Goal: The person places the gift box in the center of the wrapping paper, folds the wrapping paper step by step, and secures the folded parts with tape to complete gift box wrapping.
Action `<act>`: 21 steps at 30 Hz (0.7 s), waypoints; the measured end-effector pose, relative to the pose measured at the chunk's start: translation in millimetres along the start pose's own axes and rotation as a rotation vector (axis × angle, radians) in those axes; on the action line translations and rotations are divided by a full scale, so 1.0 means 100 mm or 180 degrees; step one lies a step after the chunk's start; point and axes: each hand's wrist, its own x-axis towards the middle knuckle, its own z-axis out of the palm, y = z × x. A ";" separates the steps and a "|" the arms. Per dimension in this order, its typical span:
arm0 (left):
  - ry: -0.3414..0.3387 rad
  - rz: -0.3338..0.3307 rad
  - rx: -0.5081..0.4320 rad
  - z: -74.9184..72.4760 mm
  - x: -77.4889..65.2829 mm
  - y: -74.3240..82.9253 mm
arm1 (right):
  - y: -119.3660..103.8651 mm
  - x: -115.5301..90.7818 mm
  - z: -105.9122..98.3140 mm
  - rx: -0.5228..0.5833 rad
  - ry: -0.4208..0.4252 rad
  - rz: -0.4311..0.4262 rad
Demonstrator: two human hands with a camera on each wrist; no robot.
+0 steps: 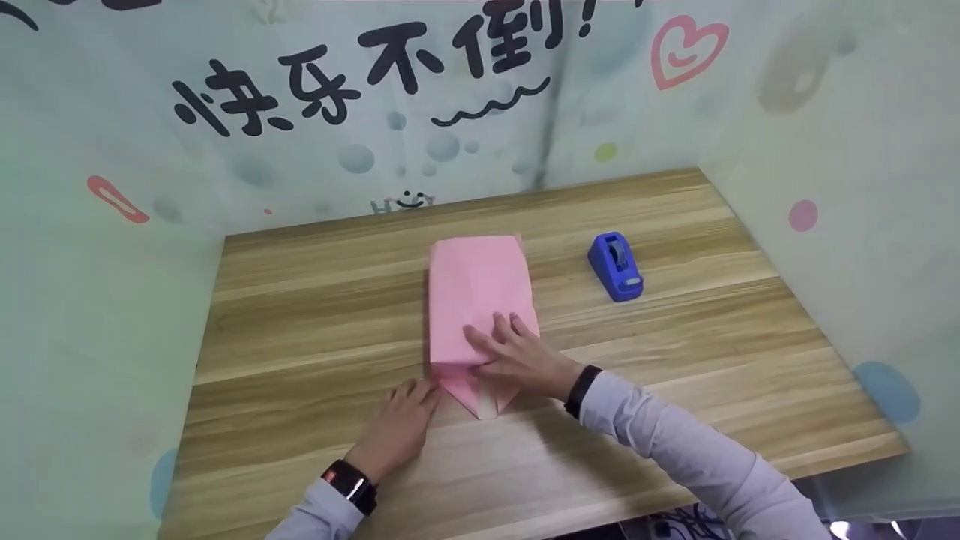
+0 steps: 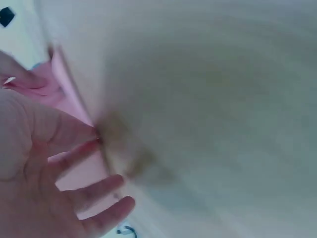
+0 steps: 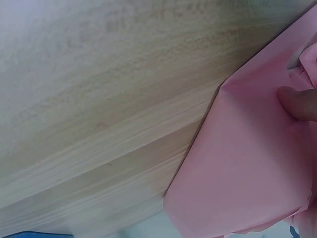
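Tabletop [image 1: 300,322], wood-grained and flat, gave something firm to press against. Pink paper packet [image 1: 480,289] lay near its middle, long sides running away from the person, folded end toward the body, presumably so both hands could get at that end. Whether it held anything inside, could not tell. Right hand [image 1: 525,361] lay over the near right part of the upper face; read it as a weight against sliding and against the fold springing up. Left hand [image 1: 401,420] sat low at the near left corner, apparently to control the paper's edge there. Blue tape dispenser [image 1: 616,266] stood well apart, right of the packet's far half, untouched; clear of the hands, yet seemingly within the right arm's reach. Pointed flap [image 1: 457,384] stuck out at the near end, a pale patch at its tip. Grip, right: fingers laid out and parted, pressing from above, nothing clasped. Grip, left: thumb and forefinger tips met at the paper's edge in the left wrist view, a narrow pinch by my judgement; outer fingers loosely extended, spaced apart.
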 end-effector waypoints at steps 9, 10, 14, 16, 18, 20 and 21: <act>0.0178 0.0404 0.0757 0.05 0.01 0.22 | 0.00 0.01 -0.02 0.0119 -0.0099 0.0035; 0.0085 0.0480 0.0713 0.04 0.02 0.26 | 0.01 0.01 -0.02 0.0157 -0.0097 0.0039; -0.0337 0.0872 0.0042 0.02 0.01 0.40 | 0.01 -0.01 -0.02 0.0274 -0.0096 0.0040; -0.0412 0.1102 -0.0509 0.02 0.02 0.46 | 0.01 -0.01 -0.01 0.0319 -0.0071 0.0047; -0.0351 0.1242 -0.0917 0.04 0.04 0.49 | 0.00 0.00 -0.01 0.0306 -0.0044 0.0048; -0.0088 0.1204 -0.1110 0.06 0.08 0.47 | -0.01 0.01 0.00 0.0310 0.0016 0.0044; 0.0035 0.1071 -0.1105 0.06 0.10 0.45 | -0.01 0.01 0.00 0.0315 0.0039 0.0045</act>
